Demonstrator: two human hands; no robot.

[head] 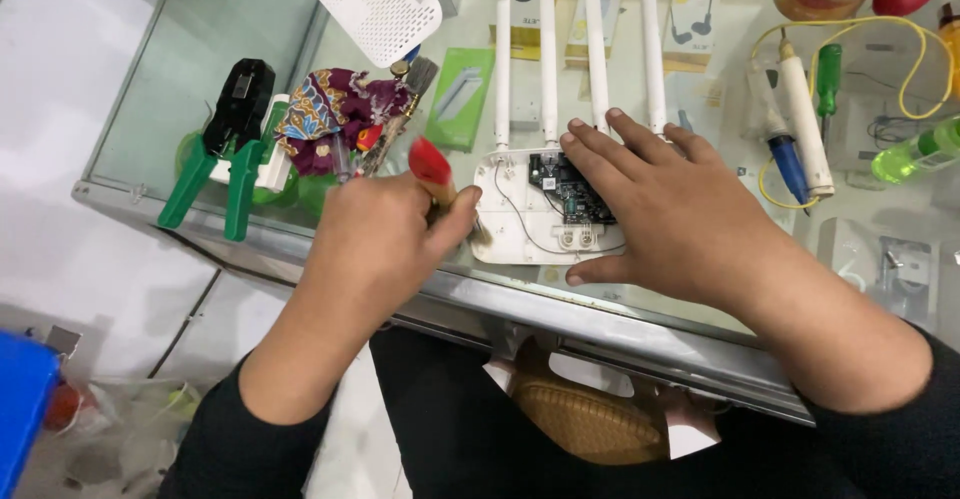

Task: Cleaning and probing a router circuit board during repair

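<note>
An opened white router (520,221) with several upright white antennas (549,69) lies on the glass counter (200,79), its dark circuit board (565,194) exposed. My right hand (670,214) rests flat on the router's right side, covering part of the board. My left hand (375,239) grips a small brush with a red handle (430,164), its bristle end at the router's left edge. The router's perforated white lid (377,6) lies at the back.
A green-handled crimping tool (228,149) and a patterned cloth (335,114) sit left. A soldering iron (805,129) with a yellow cable, a green screwdriver (828,84), a green bottle (915,154) and boxed items under the glass lie right. A woven basket (590,419) is below the counter edge.
</note>
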